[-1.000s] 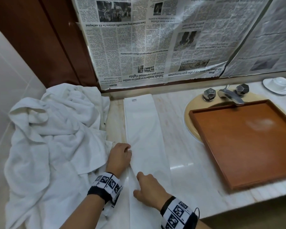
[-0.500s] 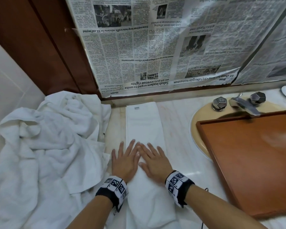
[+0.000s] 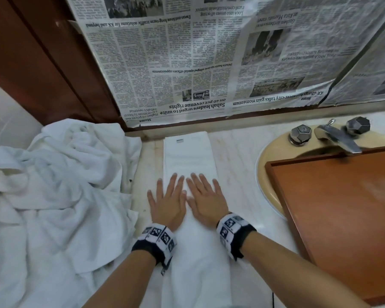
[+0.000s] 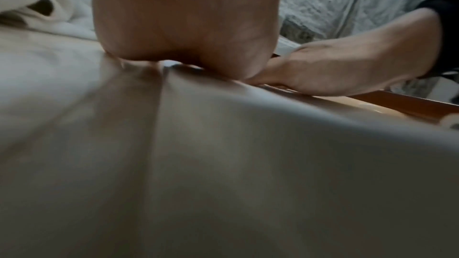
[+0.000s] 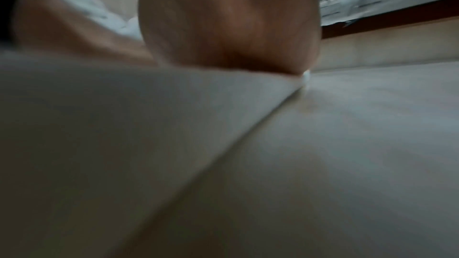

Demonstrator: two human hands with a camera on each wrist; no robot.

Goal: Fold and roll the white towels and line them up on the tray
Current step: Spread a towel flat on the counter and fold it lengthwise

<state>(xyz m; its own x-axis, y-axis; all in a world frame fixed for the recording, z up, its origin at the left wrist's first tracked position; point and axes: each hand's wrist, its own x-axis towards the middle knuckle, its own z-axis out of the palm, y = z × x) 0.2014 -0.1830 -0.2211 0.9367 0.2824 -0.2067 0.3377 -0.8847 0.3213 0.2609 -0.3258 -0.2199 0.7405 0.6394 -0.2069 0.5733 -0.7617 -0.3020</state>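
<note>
A white towel, folded into a long narrow strip, lies flat on the bench, running from the back wall toward the person. A crumpled heap of white towels lies just left of it. The empty wooden tray rests over the sink at right.

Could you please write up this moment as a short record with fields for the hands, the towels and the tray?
left hand: flat, fingers straight, pressing the folded towel
right hand: flat beside it, also pressing
folded towel: long narrow strip on the counter, not yet rolled
towel pile: crumpled, left of the strip
tray: wooden, over the sink, no towels on the part in view
</note>
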